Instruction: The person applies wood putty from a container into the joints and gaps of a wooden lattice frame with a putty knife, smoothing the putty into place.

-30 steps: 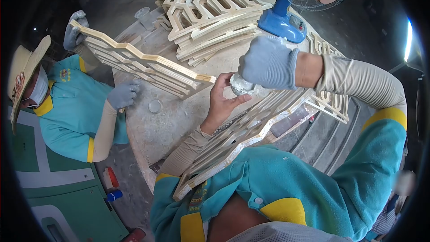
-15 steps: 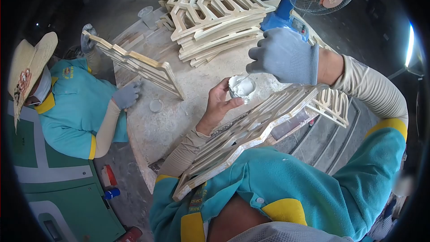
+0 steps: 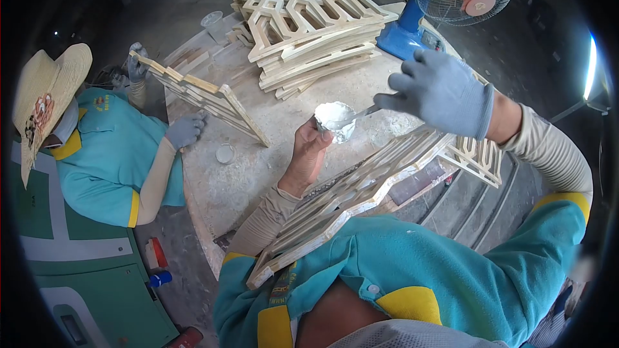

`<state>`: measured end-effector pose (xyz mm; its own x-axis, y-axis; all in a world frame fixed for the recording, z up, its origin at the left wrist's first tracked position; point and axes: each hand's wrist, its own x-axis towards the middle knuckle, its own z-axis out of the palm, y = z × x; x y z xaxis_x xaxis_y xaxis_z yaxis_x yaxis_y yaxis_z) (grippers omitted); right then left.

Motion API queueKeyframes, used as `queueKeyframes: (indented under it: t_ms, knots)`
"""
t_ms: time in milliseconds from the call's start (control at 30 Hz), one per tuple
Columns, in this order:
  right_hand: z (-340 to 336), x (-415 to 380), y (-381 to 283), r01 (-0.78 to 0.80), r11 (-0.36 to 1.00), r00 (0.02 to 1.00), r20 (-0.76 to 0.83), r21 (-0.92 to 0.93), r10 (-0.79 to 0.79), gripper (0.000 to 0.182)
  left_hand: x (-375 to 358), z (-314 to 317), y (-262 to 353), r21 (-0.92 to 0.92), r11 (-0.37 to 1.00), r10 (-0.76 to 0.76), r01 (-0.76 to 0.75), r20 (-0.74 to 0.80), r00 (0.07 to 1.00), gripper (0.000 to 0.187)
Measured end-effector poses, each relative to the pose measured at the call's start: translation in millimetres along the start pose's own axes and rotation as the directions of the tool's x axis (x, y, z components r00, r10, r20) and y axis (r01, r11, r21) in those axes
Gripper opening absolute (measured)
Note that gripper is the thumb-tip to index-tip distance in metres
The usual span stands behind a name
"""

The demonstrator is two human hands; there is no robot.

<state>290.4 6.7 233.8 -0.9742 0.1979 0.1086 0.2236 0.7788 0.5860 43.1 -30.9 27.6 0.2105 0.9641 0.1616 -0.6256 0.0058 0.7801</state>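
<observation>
My bare left hand (image 3: pixel 305 160) is wrapped round a small cup (image 3: pixel 343 133) of white paste (image 3: pixel 332 113), its rim smeared. In my right hand (image 3: pixel 445 93), under a grey glove, is a thin flat metal tool like a putty knife (image 3: pixel 367 113). The blade's end dips into the paste, while its handle is hidden in my fingers. Below both hands, a wooden lattice panel (image 3: pixel 367 198) leans against my body and the table edge, with white smears along its near edge.
A stack of lattice panels (image 3: pixel 316 45) stands on the dusty table (image 3: pixel 242 174), beside a blue fan (image 3: pixel 403 32). At left, a co-worker's gloved hands (image 3: pixel 186 130) hold another panel (image 3: pixel 206 96). A round lid (image 3: pixel 224 153) and a clear cup (image 3: pixel 211 20) also lie there.
My right hand has shifted right and turned, so the blade now shows in the cup. My left hand and the cup have moved slightly left and up.
</observation>
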Motion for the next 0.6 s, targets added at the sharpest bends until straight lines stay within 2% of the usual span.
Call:
queueKeyframes:
  t_ms: [33,100,133,167,200,233,267,333,400,467,600]
  knots:
    - [-3,-3,7,0.001,1.0,1.0,0.001,-0.002,-0.001,0.021,1,1,1,0.039,0.999,0.014,-0.014,0.018,1.0,0.066]
    - [-5,-9,19,-0.179,0.959,0.976,0.164,0.219,0.144,0.03,1,3,4,0.077,0.997,0.024,-0.027,0.037,0.999,0.066]
    - [-3,-9,20,-0.181,0.959,0.975,0.166,0.217,0.146,0.03,2,4,4,0.089,0.996,0.018,-0.021,0.039,0.999,0.067]
    - [1,-9,21,-0.315,0.838,0.947,0.206,0.446,0.247,0.033,3,5,5,0.101,0.995,0.01,-0.014,0.041,0.999,0.068]
    - [5,-9,20,-0.423,0.646,0.905,0.268,0.636,0.329,0.035,3,7,5,0.101,0.995,0.009,-0.013,0.043,0.999,0.068]
    - [7,-4,17,-0.508,0.479,0.858,0.372,0.715,0.354,0.028,3,8,5,0.144,0.989,0.014,-0.021,0.052,0.999,0.072]
    - [12,-1,14,-0.51,0.478,0.857,0.374,0.716,0.354,0.028,3,8,5,0.186,0.982,0.017,-0.028,0.06,0.998,0.076]
    - [27,2,5,-0.613,0.242,0.785,0.545,0.752,0.295,0.024,4,10,6,0.166,0.985,0.031,-0.043,0.072,0.997,0.075]
    - [40,-1,6,-0.563,0.202,0.817,0.504,0.801,0.28,0.021,4,9,8,0.144,0.988,0.044,-0.056,0.082,0.996,0.075]
    - [35,1,12,-0.695,0.065,0.711,0.671,0.716,0.212,0.022,5,7,10,0.007,0.999,0.036,-0.036,0.03,0.999,0.07]
    - [39,-9,21,-0.687,0.038,0.712,0.661,0.726,0.235,0.022,7,2,9,-0.034,0.999,0.025,-0.026,-0.01,1.0,0.07]
